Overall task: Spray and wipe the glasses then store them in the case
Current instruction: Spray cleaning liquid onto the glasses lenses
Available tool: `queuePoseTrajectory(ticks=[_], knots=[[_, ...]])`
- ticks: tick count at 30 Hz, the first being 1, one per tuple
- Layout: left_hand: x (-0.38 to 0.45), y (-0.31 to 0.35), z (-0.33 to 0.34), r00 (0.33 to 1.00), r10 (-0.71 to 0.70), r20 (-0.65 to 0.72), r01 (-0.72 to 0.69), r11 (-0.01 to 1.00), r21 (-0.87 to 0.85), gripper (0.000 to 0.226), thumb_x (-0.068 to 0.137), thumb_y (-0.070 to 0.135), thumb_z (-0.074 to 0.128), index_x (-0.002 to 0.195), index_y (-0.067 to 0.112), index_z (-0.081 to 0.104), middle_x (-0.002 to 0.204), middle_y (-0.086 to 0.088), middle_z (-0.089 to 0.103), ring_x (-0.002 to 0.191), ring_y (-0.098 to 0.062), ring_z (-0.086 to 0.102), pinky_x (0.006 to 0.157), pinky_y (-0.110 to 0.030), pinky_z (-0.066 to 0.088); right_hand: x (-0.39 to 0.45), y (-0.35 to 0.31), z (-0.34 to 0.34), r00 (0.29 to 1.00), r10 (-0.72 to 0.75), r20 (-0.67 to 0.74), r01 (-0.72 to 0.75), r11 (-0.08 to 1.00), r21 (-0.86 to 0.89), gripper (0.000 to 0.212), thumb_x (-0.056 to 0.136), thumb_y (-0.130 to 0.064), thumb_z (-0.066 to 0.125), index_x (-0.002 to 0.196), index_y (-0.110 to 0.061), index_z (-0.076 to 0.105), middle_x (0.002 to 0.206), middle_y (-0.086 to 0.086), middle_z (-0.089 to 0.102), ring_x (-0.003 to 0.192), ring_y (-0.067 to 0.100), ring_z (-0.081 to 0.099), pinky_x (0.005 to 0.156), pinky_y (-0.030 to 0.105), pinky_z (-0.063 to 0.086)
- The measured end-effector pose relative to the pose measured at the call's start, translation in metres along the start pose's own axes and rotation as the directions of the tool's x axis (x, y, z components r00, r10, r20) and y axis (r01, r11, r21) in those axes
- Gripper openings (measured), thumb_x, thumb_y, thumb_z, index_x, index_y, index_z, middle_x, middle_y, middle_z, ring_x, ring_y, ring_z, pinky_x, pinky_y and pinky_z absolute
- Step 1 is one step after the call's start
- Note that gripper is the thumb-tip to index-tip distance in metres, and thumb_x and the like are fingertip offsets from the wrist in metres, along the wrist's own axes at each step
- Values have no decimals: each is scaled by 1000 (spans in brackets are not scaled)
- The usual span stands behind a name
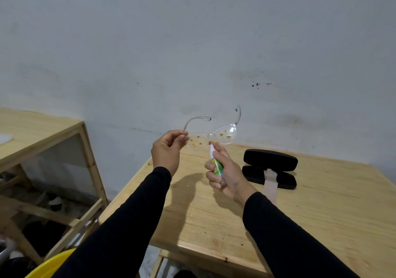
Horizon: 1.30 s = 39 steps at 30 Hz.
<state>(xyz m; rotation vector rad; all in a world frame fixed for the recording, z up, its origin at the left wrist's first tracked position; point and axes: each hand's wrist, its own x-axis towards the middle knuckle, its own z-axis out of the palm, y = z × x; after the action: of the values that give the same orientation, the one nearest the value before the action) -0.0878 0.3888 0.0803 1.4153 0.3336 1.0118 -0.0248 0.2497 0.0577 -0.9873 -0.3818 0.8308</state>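
My left hand pinches the left temple of clear-framed glasses and holds them up above the table's far edge. Both lenses carry several yellow-orange spots. My right hand grips a small spray bottle with a green label and white nozzle; the index finger rests on top, and the nozzle points at the lenses from just below. An open black glasses case lies on the table to the right, with a pale pink cloth draped over its lower half.
The light wooden table stands against a grey wall. A second wooden table or shelf frame stands to the left, with clutter beneath it. A yellow basin sits at the lower left on the floor.
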Motion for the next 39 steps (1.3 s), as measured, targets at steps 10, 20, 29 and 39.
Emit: queuePoseTrajectory(ticks=[10,20,29,39], knots=[[3,4,-3,1000,-12,-3,12,1000,-18,12,88,1,58,91,5,69,84,-2,70,73,-3,67,72,-14,53,10,4,10,998,-46,-31,38,973,-228,27,97,-20,44,122,-33,44,73,5,44,33,12,36,33,17,28],[6,3,1,1000,-17,-25,17,1000,-2,15,88,0,57,89,9,69,81,1,69,70,0,66,72,-12,53,-15,-34,-40,837,-480,-262,83,584,-807,36,89,-14,54,121,-31,56,78,0,53,62,13,50,43,24,49],[-17,1,55,994,-53,98,54,998,-8,25,87,3,58,77,23,68,79,5,69,76,-7,67,83,-21,53,-85,-97,-90,524,-777,-348,63,443,-894,34,88,-16,60,121,-22,58,100,1,62,85,11,59,58,3,39],[-62,-6,145,952,-83,294,95,995,-26,23,86,8,61,78,28,69,81,4,71,75,-5,67,86,-27,53,-224,-158,-160,269,-865,-423,-180,386,-905,34,89,-16,61,122,-20,56,101,1,61,88,13,60,62,10,40]])
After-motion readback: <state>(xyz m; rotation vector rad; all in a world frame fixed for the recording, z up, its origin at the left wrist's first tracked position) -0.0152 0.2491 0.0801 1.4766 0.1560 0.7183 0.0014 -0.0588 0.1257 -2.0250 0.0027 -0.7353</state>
